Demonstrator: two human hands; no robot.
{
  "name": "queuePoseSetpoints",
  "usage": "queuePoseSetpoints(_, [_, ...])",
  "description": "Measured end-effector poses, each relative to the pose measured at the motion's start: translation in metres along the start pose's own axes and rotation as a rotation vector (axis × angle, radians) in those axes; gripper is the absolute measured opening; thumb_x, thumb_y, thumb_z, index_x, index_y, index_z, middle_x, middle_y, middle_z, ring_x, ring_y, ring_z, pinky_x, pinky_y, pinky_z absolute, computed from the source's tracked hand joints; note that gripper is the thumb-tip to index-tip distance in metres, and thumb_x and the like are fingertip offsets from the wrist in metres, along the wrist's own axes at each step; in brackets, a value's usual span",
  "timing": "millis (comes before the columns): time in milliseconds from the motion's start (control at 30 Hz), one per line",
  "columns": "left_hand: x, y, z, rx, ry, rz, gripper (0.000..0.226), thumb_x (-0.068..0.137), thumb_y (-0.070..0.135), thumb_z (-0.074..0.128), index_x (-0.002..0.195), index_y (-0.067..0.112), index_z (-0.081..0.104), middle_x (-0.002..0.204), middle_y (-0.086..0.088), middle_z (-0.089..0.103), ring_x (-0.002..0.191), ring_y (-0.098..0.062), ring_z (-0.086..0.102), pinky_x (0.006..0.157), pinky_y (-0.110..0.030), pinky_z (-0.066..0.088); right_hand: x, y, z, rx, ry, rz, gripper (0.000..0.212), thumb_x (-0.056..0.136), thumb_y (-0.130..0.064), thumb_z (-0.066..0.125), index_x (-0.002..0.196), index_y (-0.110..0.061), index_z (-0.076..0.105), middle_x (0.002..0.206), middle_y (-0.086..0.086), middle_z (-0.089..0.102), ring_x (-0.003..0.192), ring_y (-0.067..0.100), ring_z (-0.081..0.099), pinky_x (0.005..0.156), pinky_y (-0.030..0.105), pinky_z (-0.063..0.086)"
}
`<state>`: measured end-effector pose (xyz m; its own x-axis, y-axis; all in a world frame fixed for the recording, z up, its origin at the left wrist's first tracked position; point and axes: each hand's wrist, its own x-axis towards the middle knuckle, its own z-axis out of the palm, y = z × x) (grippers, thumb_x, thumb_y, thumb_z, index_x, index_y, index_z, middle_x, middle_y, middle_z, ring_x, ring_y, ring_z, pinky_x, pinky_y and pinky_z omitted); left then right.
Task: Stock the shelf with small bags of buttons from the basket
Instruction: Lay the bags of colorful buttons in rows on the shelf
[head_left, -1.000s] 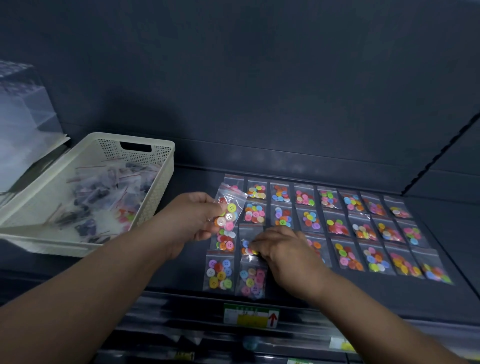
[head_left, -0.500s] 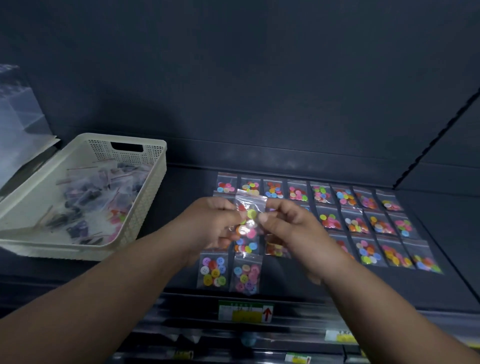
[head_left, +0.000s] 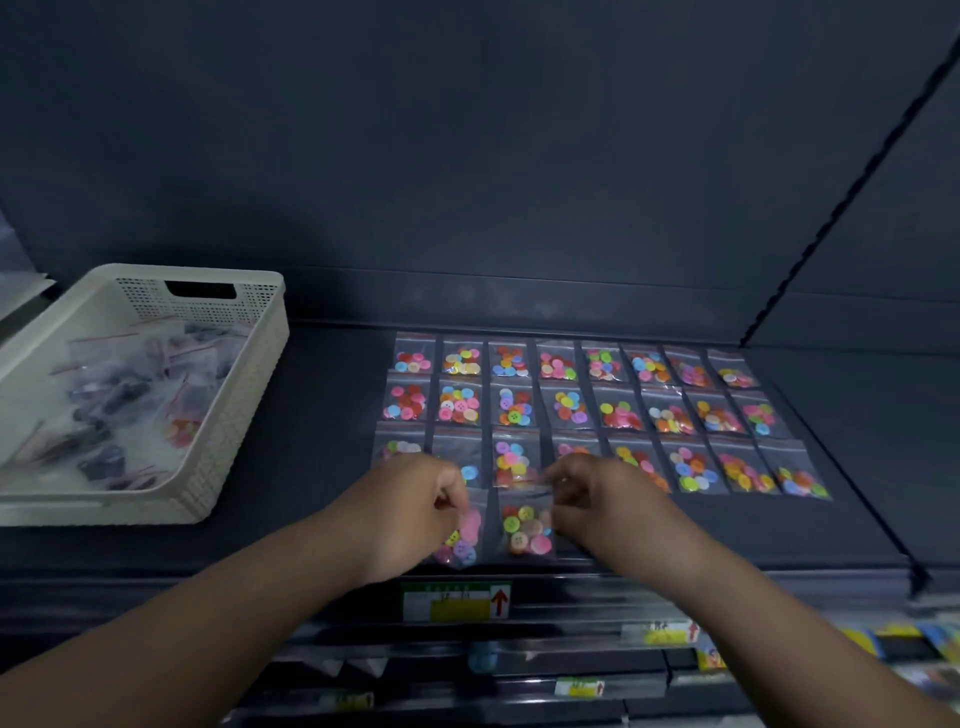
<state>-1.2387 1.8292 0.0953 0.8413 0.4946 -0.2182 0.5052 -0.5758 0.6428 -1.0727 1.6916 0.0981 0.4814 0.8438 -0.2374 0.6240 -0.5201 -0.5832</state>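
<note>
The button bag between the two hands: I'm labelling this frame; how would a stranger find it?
Right of the white basket, small bags lie in a grid on the dark shelf. The button bag is the rightmost in the short front row, by the fingers of the right hand.

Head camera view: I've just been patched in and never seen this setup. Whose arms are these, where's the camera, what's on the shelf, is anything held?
No machine here: these are a person's bare hands, filmed by one wide-angle camera worn on the head, looking forward and down. The dark shelf holds rows of small clear bags of coloured buttons, with a fourth row started in front. The cream basket on the left holds more bags. The right hand appears to pinch the front-row bag with its fingers; the bag lies on the shelf. The left hand is curled over the neighbouring bag; blur hides whether it grips anything.
</note>
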Motion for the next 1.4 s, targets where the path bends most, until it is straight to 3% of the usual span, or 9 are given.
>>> queuePoseSetpoints(67, [-0.001, 0.001, 0.003, 0.065, 0.015, 0.037, 0.014, 0.091, 0.016, 0.056, 0.089, 0.025, 0.066, 0.093, 0.011, 0.063, 0.084, -0.002, 0.059, 0.073, -0.015, 0.047, -0.002, 0.002, 0.000, -0.186, 0.129, -0.094, 0.027, 0.084, -0.026, 0.066, 0.110, -0.023, 0.059, 0.100, -0.006, 0.062, 0.091, 0.012, 0.059, 0.076, 0.024, 0.047])
queuePoseSetpoints(133, [-0.001, 0.002, 0.005, 0.138, 0.026, 0.071, 0.017, 0.091, 0.014, 0.054, 0.095, 0.021, 0.068, 0.098, 0.009, 0.061, 0.087, -0.003, 0.057, 0.075, -0.015, 0.046, -0.004, 0.003, 0.001, -0.192, 0.158, -0.208, 0.019, 0.085, -0.024, 0.065, 0.103, -0.020, 0.062, 0.098, -0.008, 0.056, 0.089, 0.011, 0.057, 0.075, 0.022, 0.045])
queuePoseSetpoints(233, [-0.001, 0.002, 0.008, 0.218, 0.011, 0.092, 0.020, 0.091, 0.013, 0.052, 0.100, 0.021, 0.069, 0.102, 0.007, 0.058, 0.090, -0.007, 0.056, 0.081, -0.021, 0.047, -0.003, 0.006, 0.007, -0.131, 0.039, -0.326, 0.009, 0.086, -0.019, 0.065, 0.094, -0.023, 0.067, 0.093, -0.013, 0.054, 0.083, 0.004, 0.054, 0.072, 0.016, 0.041])
queuePoseSetpoints(433, [0.000, 0.000, 0.011, 0.263, 0.026, 0.112, 0.016, 0.089, 0.014, 0.055, 0.095, 0.023, 0.066, 0.109, 0.004, 0.056, 0.083, -0.007, 0.049, 0.074, -0.017, 0.039, -0.001, 0.013, 0.014, -0.156, -0.055, -0.352, 0.016, 0.088, -0.016, 0.063, 0.101, -0.022, 0.069, 0.095, -0.015, 0.053, 0.084, 0.001, 0.053, 0.068, 0.000, 0.033])
queuePoseSetpoints(633, [-0.004, -0.002, 0.011, 0.253, 0.051, 0.122, 0.013, 0.089, 0.020, 0.057, 0.097, 0.024, 0.066, 0.098, 0.009, 0.054, 0.082, -0.006, 0.053, 0.073, -0.020, 0.046, 0.002, 0.007, 0.011, -0.170, -0.056, -0.349, 0.016, 0.087, -0.017, 0.063, 0.100, -0.024, 0.068, 0.097, -0.014, 0.054, 0.086, 0.004, 0.056, 0.072, 0.008, 0.040])
queuePoseSetpoints(867, [-0.008, -0.007, -0.037, 0.209, 0.274, 0.121, 0.018, 0.085, 0.034, 0.063, 0.102, 0.026, 0.065, 0.093, 0.011, 0.052, 0.084, -0.008, 0.055, 0.080, -0.028, 0.046, 0.024, -0.047, 0.002, -0.249, 0.091, -0.482, 0.021, 0.087, -0.023, 0.063, 0.108, -0.022, 0.064, 0.106, -0.007, 0.056, 0.094, 0.011, 0.054, 0.079, 0.020, 0.042])
queuePoseSetpoints(1033, [-0.021, -0.040, -0.098, 0.271, 0.476, 0.044, 0.020, 0.084, 0.031, 0.065, 0.102, 0.022, 0.066, 0.092, 0.007, 0.051, 0.091, -0.013, 0.053, 0.085, -0.025, 0.041, 0.053, -0.114, 0.010, -0.306, 0.132, -0.642, 0.027, 0.085, -0.024, 0.063, 0.112, -0.017, 0.062, 0.112, 0.000, 0.057, 0.104, 0.019, 0.053, 0.088, 0.026, 0.042])
queuePoseSetpoints(1167, [-0.040, -0.088, -0.144, 0.295, 0.574, -0.133, 0.022, 0.085, 0.032, 0.063, 0.104, 0.021, 0.066, 0.107, -0.002, 0.062, 0.097, -0.022, 0.059, 0.084, -0.031, 0.045, 0.079, -0.176, 0.032, -0.313, 0.105, -0.731, 0.032, 0.088, -0.028, 0.060, 0.119, -0.018, 0.060, 0.119, 0.004, 0.057, 0.111, 0.023, 0.052, 0.095, 0.031, 0.042])
queuePoseSetpoints(1400, [-0.065, -0.157, -0.191, 0.351, 0.415, -0.369, 0.034, 0.088, 0.033, 0.058, 0.120, 0.025, 0.058, 0.125, -0.003, 0.057, 0.109, -0.022, 0.056, 0.082, -0.026, 0.041, 0.125, -0.246, 0.083, -0.340, 0.042, -0.741, 0.031, 0.087, -0.022, 0.059, 0.118, -0.017, 0.060, 0.118, 0.004, 0.056, 0.113, 0.023, 0.049, 0.093, 0.031, 0.042])
